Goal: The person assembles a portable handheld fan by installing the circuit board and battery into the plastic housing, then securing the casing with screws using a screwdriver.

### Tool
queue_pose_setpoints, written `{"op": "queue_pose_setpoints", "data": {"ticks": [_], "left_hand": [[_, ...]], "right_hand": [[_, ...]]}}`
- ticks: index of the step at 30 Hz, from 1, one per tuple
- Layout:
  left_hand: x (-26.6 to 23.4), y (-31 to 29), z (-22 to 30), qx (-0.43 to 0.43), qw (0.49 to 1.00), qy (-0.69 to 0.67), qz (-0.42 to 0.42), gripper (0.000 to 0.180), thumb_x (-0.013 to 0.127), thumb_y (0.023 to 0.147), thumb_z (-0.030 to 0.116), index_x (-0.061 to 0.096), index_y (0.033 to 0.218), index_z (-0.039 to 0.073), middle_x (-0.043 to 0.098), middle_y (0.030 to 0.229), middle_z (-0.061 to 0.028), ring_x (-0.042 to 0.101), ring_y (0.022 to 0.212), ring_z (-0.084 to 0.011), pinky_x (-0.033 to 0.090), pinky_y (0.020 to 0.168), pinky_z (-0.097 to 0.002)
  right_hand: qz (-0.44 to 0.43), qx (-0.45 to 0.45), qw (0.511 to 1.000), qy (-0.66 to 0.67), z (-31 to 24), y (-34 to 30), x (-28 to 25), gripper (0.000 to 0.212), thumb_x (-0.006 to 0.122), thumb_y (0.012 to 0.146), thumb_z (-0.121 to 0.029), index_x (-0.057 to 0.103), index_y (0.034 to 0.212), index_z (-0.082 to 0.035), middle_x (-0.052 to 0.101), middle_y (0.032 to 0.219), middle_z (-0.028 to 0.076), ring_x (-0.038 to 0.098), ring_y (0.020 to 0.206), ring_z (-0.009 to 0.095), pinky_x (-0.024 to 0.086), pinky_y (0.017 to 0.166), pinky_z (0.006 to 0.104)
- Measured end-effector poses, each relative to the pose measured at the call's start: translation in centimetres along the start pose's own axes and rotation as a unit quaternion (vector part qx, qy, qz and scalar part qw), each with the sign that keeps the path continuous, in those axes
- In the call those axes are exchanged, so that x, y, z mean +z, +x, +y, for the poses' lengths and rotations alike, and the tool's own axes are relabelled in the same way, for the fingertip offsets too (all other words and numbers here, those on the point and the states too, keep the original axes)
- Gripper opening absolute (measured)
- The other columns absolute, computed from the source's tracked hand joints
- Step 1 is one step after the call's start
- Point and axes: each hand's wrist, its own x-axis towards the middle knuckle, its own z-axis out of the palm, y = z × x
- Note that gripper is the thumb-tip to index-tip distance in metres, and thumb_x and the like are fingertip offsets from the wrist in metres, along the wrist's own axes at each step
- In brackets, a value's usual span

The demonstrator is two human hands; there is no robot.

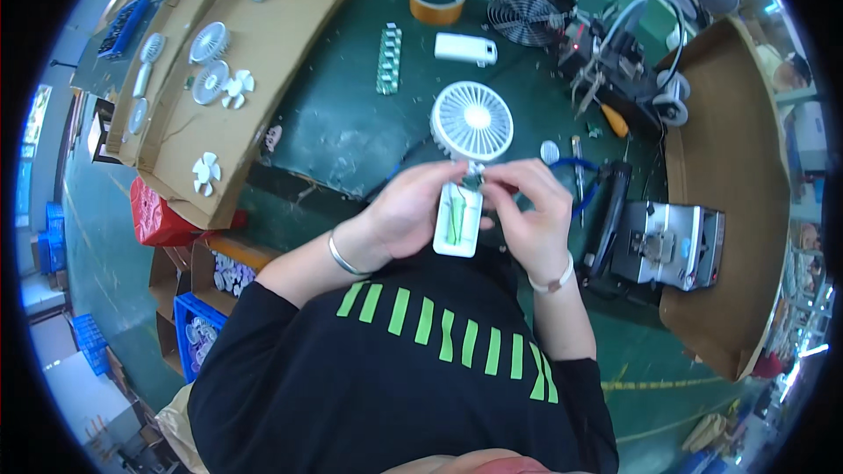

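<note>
A small white handheld fan (472, 121) lies with its round grille pointing away from me and its handle toward me. The handle is opened up, and a green battery cell (456, 218) shows in its white shell. My left hand (406, 211) is closed around the handle's left side. At the neck, the thumb and fingers of my right hand (534, 211) pinch close to a small green circuit board (472, 181); what exactly they hold is hidden. A white handle cover (465, 49) lies beyond the grille.
A strip of green circuit boards (389, 60) and a tape roll (437, 0) lie on the green table. Cardboard trays (290, 13) with fan parts stand left. To the right are a black fan (527, 17), an orange-handled tool (614, 120), a metal device (667, 246) and a cardboard wall (729, 184).
</note>
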Motion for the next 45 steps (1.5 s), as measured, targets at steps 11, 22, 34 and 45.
{"op": "queue_pose_setpoints", "data": {"ticks": [11, 22, 34, 45], "left_hand": [[1.2, 0.0, 0.0, -0.008, 0.999, -0.022, 0.023, 0.034, 0.036, 0.103, 0.023, 0.054, 0.119, -0.002, 0.064, 0.11, -0.0118, 0.065, 0.1, -0.0224, 0.053, 0.093, -0.0399], [0.6, 0.2, 0.1, -0.021, 0.999, -0.022, 0.012, 0.032, 0.036, 0.104, 0.023, 0.054, 0.119, 0.001, 0.063, 0.111, -0.0091, 0.062, 0.104, -0.0172, 0.048, 0.094, -0.0365], [2.0, 2.1, -1.1, 0.138, 0.99, 0.025, 0.006, 0.04, 0.035, 0.101, 0.021, 0.039, 0.136, 0.001, 0.032, 0.151, -0.0184, 0.028, 0.142, -0.0295, 0.025, 0.116, -0.0411], [1.2, 2.1, -1.1, 0.178, 0.984, 0.008, 0.022, 0.037, 0.032, 0.101, 0.018, 0.038, 0.134, 0.001, 0.034, 0.149, -0.0199, 0.031, 0.14, -0.0318, 0.028, 0.115, -0.0434]], "right_hand": [[0.05, -0.028, 0.998, -0.028, 0.6, -1.2, 0.8, 0.023, 0.068, 0.072, 0.009, 0.073, 0.091, -0.003, 0.064, 0.079, 0.008, 0.06, 0.073, 0.022, 0.049, 0.06, 0.0301], [-0.04, -0.099, 0.979, -0.174, -0.6, -0.5, 0.6, 0.022, 0.065, 0.069, 0.005, 0.067, 0.088, -0.004, 0.056, 0.083, 0.007, 0.056, 0.08, 0.025, 0.047, 0.066, 0.0347], [0.055, -0.076, 0.99, -0.106, -0.5, -1.1, 2.7, 0.03, 0.076, 0.066, 0.001, 0.067, 0.094, -0.005, 0.059, 0.098, 0.012, 0.057, 0.084, 0.027, 0.046, 0.071, 0.0348], [0.047, 0.041, 0.996, 0.057, 0.3, -0.9, 3.5, 0.017, 0.074, 0.074, 0.003, 0.069, 0.09, -0.001, 0.055, 0.069, 0.006, 0.053, 0.058, 0.014, 0.041, 0.051, 0.0239]]}}
